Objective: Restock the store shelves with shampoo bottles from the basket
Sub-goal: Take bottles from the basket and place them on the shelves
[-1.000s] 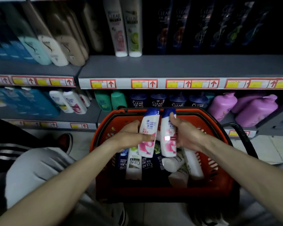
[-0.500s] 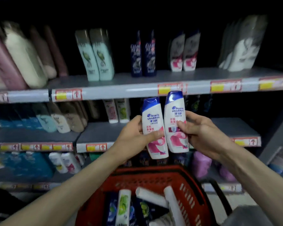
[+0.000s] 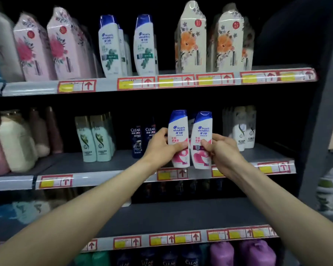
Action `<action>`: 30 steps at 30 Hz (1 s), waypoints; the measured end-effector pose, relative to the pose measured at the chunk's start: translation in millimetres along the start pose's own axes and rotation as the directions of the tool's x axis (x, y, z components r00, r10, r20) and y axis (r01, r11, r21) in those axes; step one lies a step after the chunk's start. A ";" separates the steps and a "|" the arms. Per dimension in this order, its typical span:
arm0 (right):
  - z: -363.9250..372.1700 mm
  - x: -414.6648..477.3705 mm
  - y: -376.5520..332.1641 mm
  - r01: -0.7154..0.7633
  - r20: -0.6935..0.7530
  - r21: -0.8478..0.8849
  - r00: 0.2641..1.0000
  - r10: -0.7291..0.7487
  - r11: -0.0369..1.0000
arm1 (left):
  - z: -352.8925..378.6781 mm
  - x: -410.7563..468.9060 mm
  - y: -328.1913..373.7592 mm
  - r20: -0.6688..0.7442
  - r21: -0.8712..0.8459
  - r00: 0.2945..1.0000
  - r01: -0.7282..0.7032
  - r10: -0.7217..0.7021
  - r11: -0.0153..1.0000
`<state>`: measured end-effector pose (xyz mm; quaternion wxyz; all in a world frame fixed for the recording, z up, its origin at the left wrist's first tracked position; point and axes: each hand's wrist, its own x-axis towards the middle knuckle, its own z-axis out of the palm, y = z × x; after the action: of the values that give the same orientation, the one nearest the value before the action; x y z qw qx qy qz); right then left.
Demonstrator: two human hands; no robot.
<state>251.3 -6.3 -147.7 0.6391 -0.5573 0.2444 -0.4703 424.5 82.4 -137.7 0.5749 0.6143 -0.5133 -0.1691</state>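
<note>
Two white shampoo bottles with blue caps and pink labels are held upright side by side in front of the middle shelf (image 3: 108, 166). My left hand (image 3: 161, 146) grips the left bottle (image 3: 178, 131) around its middle. My right hand (image 3: 221, 150) pinches the right bottle (image 3: 203, 131) at its label. Both bottle bases hover just above the shelf's front edge, between the dark Clear bottles (image 3: 136, 141) and the white bottles (image 3: 240, 131) to the right. The basket is out of view.
The top shelf (image 3: 104, 87) carries pink and cream floral refill packs and white green-label bottles (image 3: 112, 47). Pale green bottles (image 3: 92, 139) stand left on the middle shelf. A lower grey shelf (image 3: 181, 215) lies beneath; a dark upright post (image 3: 321, 131) bounds the right side.
Both hands lifted the two bottles out of the basket and up to the middle shelf. The view rose with them, and the red basket dropped out of sight.
</note>
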 end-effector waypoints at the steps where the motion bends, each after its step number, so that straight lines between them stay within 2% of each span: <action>1: -1.5 10.0 1.4 -0.012 -0.030 -0.001 0.999 0.012 1.000 | 6.4 11.5 -1.3 -0.018 0.035 1.000 -0.004 0.005 0.999; 6: -5.8 56.4 12.6 0.049 -0.123 -0.172 0.990 -0.071 0.984 | 31.6 54.0 -20.1 -0.092 0.187 0.996 0.008 0.010 0.982; 11: -14.7 83.0 29.4 0.058 -0.095 -0.333 0.991 -0.094 0.941 | 44.0 71.5 -49.9 -0.105 0.245 0.994 0.048 -0.023 0.968; 19: -16.6 87.3 31.6 0.054 -0.056 -0.457 0.994 -0.089 0.888 | 41.5 76.7 -54.0 0.010 0.321 1.000 0.005 -0.009 0.947; 21: -19.4 83.9 31.2 0.021 -0.082 -0.600 0.993 -0.087 0.800 | 36.0 75.6 -58.0 0.018 0.367 0.999 0.024 -0.033 0.930; 23: -21.5 76.5 32.6 -0.040 -0.125 -0.778 0.988 -0.093 0.627 | 31.8 71.7 -62.7 -0.013 0.421 0.998 0.061 -0.061 0.905; 25: -19.5 69.9 34.6 -0.065 -0.158 -0.869 0.976 -0.150 0.491 | 32.9 67.8 -67.8 -0.067 0.454 0.996 0.080 -0.056 0.887; 27: -14.1 67.5 37.1 -0.050 -0.160 -0.889 0.965 -0.208 0.454 | 39.4 64.6 -71.4 -0.100 0.470 0.994 0.079 -0.036 0.879; 30: -5.6 70.5 37.6 -0.053 -0.178 -0.884 0.957 -0.230 0.464 | 49.1 67.8 -70.4 -0.119 0.486 0.991 0.106 -0.054 0.867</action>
<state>289.9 -73.0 -169.6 0.1945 -0.7482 0.5070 -0.3813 444.2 -12.9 -187.5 0.4177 0.7687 -0.4836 -0.0255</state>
